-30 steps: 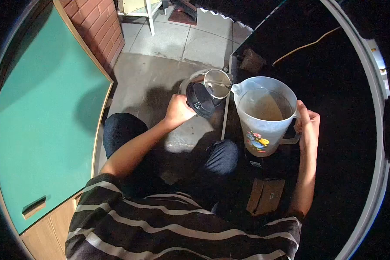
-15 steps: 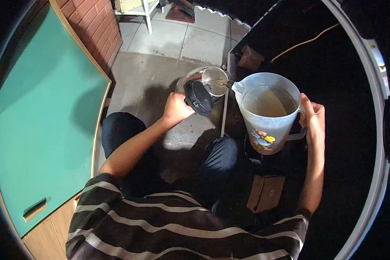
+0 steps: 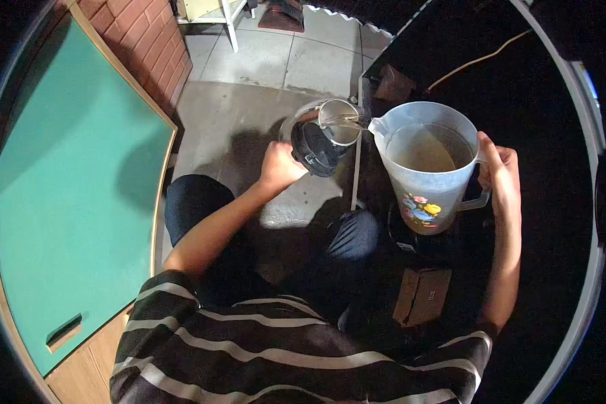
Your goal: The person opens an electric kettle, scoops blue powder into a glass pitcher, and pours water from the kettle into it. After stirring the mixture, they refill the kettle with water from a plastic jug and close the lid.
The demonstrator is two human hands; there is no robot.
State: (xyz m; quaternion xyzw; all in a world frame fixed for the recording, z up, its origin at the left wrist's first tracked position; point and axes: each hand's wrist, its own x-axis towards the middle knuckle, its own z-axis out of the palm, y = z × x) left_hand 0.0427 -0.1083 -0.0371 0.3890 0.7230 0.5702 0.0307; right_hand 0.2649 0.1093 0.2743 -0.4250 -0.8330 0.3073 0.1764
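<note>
My right hand (image 3: 502,168) is closed around the handle of a translucent plastic pitcher (image 3: 404,180) with a flower print. Cloudy-looking water stands inside, and the pitcher leans left. From its spout a thin stream of water (image 3: 357,122) runs into the round metal mouth of an electric kettle (image 3: 293,121). My left hand (image 3: 280,165) grips the kettle behind its raised black lid (image 3: 314,149); the handle itself is mostly hidden. The kettle is held over the floor, tipped toward the pitcher.
A green panel (image 3: 77,195) with a wooden edge fills the left side, beside a brick wall (image 3: 145,50). On the dark surface at right lie a small brown box (image 3: 421,296) and a pale cord (image 3: 478,62). White furniture legs (image 3: 230,30) stand on the tiled floor ahead.
The water stream now reaches further into the kettle's mouth and looks fuller. The pitcher and kettle sit slightly further right in view, as does most of the scene. Both grips are unchanged.
</note>
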